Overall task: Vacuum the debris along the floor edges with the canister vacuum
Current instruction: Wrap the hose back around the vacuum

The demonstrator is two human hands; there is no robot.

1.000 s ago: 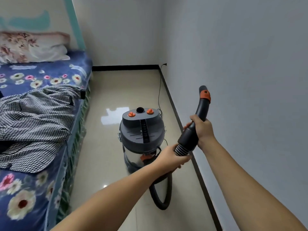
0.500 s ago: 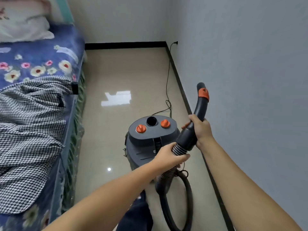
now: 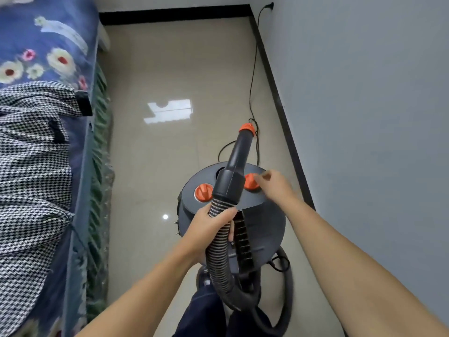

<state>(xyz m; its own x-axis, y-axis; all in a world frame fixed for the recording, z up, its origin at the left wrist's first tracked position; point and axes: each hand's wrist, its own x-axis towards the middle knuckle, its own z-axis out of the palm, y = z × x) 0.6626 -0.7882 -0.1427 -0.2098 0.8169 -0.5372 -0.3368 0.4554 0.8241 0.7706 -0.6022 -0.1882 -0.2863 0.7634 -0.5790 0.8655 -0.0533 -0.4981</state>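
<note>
The grey canister vacuum stands on the tiled floor right below me, with two orange knobs on its lid. My left hand grips the ribbed black hose just under the black nozzle handle, which points away from me with its orange tip up. My right hand has left the handle and hovers over the right orange knob, fingers blurred and loosely bent, touching or almost touching it. The left orange knob is uncovered.
A bed with a floral blue sheet and a checked cloth fills the left side. The grey wall with black skirting runs along the right. The black power cord trails from a wall socket to the vacuum.
My right hand let go of the nozzle handle and moved down to the right orange knob. The view tilted downward and closer to the vacuum; my left hand kept hold of the hose.
</note>
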